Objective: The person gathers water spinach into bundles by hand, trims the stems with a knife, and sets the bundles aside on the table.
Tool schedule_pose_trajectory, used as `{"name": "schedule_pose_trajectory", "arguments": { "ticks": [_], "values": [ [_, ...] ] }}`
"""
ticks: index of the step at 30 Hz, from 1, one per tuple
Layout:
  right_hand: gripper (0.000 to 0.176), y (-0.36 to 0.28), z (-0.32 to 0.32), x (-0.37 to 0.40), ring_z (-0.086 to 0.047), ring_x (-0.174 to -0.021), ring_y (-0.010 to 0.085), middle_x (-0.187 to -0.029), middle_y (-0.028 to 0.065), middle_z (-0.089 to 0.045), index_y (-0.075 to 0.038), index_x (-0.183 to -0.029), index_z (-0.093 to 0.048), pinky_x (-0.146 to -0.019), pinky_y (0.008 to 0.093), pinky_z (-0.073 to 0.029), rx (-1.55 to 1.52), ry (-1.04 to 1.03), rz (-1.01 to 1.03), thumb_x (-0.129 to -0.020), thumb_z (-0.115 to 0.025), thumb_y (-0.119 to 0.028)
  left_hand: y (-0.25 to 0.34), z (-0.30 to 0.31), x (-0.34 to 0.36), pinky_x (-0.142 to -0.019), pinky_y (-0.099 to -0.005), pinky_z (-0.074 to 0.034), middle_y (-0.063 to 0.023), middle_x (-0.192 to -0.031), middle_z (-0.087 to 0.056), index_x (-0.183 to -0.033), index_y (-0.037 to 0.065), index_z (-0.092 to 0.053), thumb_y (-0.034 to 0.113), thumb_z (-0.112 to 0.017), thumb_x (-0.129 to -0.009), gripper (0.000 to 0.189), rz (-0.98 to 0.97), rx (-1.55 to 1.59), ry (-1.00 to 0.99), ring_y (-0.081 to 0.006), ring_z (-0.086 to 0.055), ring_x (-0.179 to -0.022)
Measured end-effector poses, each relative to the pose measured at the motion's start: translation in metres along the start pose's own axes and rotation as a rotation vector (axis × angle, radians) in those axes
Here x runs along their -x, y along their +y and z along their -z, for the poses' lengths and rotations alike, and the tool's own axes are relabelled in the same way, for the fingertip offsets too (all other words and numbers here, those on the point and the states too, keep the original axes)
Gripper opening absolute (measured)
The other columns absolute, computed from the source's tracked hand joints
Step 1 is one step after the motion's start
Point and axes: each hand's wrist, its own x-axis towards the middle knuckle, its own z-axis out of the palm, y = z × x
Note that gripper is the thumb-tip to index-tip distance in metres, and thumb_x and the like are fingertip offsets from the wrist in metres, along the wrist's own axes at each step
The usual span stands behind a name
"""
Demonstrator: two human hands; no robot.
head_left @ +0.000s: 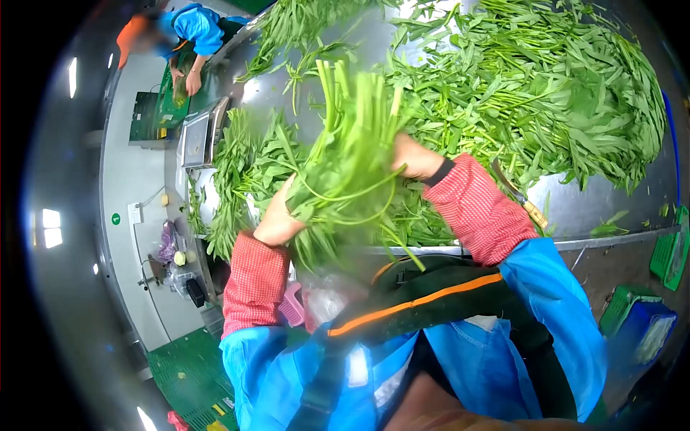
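A thick bunch of water spinach [348,136] is held up in front of my body, its cut stems pointing away from me and its leaves hanging down, partly blurred. My left hand [279,221] is closed around the leafy lower left side, its fingers mostly hidden behind the leaves. On the other side, my right hand [415,158] grips the bunch near the stems. A knife [533,212] with a light wooden handle lies on the metal table [568,208], right of my right sleeve. More loose greens [517,93] are heaped beyond that hand.
Another pile of greens [237,194] lies left of the bunch, beside a weighing scale [196,140]. At the far left a co-worker in blue [198,29] handles something over a green crate [171,100]. Crates [632,316] stand on the floor at right.
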Motion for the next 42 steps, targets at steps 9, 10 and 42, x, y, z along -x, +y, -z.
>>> {"name": "schedule_pose_trajectory", "arguments": {
  "ticks": [9,10,42],
  "values": [
    [0.031,-0.022,0.094,0.034,-0.059,-0.058,0.0117,-0.073,0.0054,-0.064,-0.004,-0.098,-0.058,-0.049,0.0222,-0.044,-0.539,0.557,0.037,-0.088,-0.065,-0.031,0.019,0.009,0.012,-0.070,-0.0381,-0.045,-0.0113,-0.090,-0.059,-0.119,0.009,-0.055,-0.011,-0.057,-0.065,0.058,-0.360,-1.261,0.437,-0.0307,-0.057,-0.081],
    [0.031,-0.037,0.091,0.038,-0.056,-0.057,0.0102,-0.073,0.0033,-0.063,-0.006,-0.098,-0.059,-0.049,0.0223,-0.043,-0.547,0.637,0.015,-0.088,-0.065,-0.035,0.012,0.010,0.011,-0.069,-0.0381,-0.044,-0.0104,-0.090,-0.059,-0.118,0.008,-0.055,-0.012,-0.055,-0.065,0.057,-0.368,-1.261,0.471,-0.0297,-0.056,-0.082],
    [0.032,-0.065,0.118,0.027,-0.035,-0.048,0.0047,-0.061,-0.0039,-0.042,-0.014,-0.075,-0.044,-0.041,0.0195,-0.026,-0.449,0.500,0.033,-0.097,-0.045,-0.036,-0.027,-0.007,0.008,-0.092,-0.0353,-0.047,-0.0207,-0.114,-0.060,-0.124,0.001,-0.051,-0.001,-0.069,-0.068,0.058,-0.108,-0.743,0.428,-0.0346,-0.058,-0.106]
  ]
}}
